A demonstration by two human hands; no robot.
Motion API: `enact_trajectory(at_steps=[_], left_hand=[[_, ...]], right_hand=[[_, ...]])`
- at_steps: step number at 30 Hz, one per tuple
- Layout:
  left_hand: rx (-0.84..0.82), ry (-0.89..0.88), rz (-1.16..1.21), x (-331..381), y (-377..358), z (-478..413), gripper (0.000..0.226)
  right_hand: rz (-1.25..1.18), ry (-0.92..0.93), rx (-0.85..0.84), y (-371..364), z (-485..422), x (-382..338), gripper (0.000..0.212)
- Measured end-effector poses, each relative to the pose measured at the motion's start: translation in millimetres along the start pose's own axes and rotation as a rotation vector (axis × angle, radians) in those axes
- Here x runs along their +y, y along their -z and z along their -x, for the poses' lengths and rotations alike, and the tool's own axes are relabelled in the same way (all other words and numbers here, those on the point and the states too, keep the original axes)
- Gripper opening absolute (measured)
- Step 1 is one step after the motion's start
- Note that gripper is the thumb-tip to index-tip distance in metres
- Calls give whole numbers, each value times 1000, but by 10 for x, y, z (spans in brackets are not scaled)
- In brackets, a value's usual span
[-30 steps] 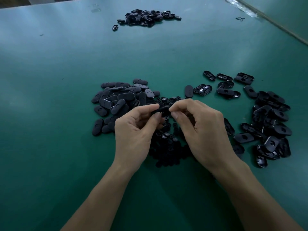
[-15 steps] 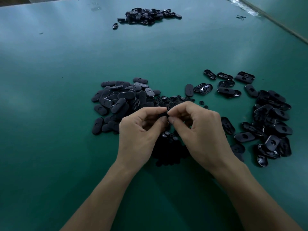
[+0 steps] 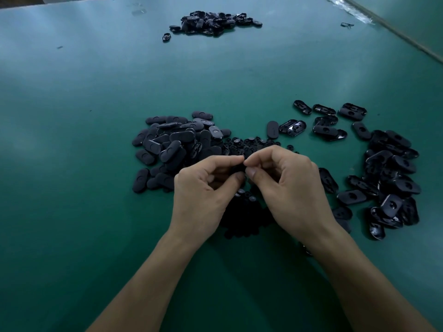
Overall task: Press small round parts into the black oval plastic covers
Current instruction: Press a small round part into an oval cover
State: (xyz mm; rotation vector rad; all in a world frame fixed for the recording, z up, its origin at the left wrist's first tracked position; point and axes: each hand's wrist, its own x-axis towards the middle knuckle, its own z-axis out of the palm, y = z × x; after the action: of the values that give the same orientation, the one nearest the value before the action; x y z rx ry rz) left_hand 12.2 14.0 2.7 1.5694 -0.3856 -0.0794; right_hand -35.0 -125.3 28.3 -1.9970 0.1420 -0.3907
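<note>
Frame centre: left hand (image 3: 203,190) and right hand (image 3: 290,188) both pinch one black oval plastic cover (image 3: 233,168) above the green table (image 3: 96,212); the small round part is hidden between fingertips. Pressing seemingly underway; next requires firm, centred thumb pressure.

Green table top (image 3: 72,212), pale light streaks (image 3: 48,25) (far side); shiny strip (image 3: 354,13) at right

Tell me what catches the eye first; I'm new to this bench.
Dead centre, the left hand and right hand pinch a black part between their fingers, above a heap of small round parts. Piles of black oval covers flank them, matte ones left, glossy ones right, and a third pile lies far across the green table.
</note>
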Motion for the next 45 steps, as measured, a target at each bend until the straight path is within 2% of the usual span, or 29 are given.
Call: enact_trajectory(at_steps=[12, 21, 31, 45], left_hand=[[28, -13, 2, 36, -11, -12, 33], [60, -12, 20, 52, -8, -6, 26], [63, -33, -51, 67, -19, 2, 26], [66, -5, -67, 54, -17, -6, 23]], right_hand=[[-80, -37, -40, 17, -45, 27, 18], [-114, -45, -34, 0, -38, 23, 21], [-10, -21, 98, -40, 0, -16, 16], [13, -13, -6, -34, 3, -26, 20]])
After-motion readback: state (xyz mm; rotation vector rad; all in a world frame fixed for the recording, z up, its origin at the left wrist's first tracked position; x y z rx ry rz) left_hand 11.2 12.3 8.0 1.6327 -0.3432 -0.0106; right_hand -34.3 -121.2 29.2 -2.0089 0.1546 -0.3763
